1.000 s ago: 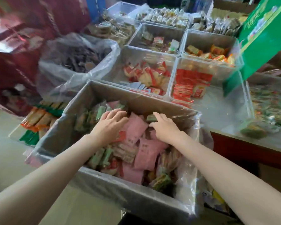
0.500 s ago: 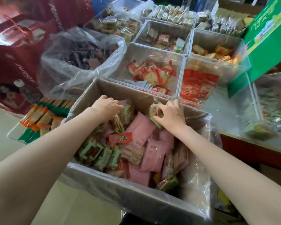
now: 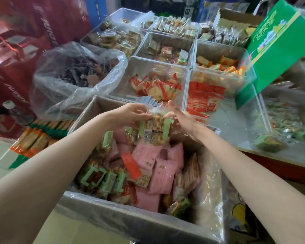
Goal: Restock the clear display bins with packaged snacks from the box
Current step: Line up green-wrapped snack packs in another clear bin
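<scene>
Green-edged snack packets (image 3: 154, 128) hang over the box (image 3: 113, 215), left hand (image 3: 130, 115) gripping, right hand (image 3: 181, 118) spread.

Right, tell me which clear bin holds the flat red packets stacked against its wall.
The front-right clear bin, just beyond the right hand. Its red packets stand in a flat stack; the bin to its left holds loose red-striped crackers.
</scene>
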`<action>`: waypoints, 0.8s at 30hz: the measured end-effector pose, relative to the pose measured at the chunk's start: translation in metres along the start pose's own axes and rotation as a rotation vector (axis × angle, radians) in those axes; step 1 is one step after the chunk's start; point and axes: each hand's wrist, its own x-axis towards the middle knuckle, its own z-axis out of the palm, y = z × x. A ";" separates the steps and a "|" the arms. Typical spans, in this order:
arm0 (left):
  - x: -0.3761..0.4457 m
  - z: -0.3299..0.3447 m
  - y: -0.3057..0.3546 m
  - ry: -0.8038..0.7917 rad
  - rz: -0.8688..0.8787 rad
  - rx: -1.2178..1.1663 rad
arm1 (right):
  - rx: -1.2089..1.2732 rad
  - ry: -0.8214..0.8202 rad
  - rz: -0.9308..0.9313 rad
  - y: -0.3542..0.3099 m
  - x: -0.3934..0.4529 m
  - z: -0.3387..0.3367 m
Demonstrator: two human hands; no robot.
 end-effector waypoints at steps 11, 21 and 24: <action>-0.007 -0.022 -0.009 0.228 0.104 -0.210 | 0.530 0.257 -0.137 0.013 0.014 -0.034; 0.002 -0.004 -0.009 0.170 0.229 -0.224 | 0.372 0.456 -0.193 0.006 0.018 -0.033; 0.005 0.002 -0.006 0.151 0.232 -0.289 | 0.089 0.260 -0.237 0.004 0.012 -0.024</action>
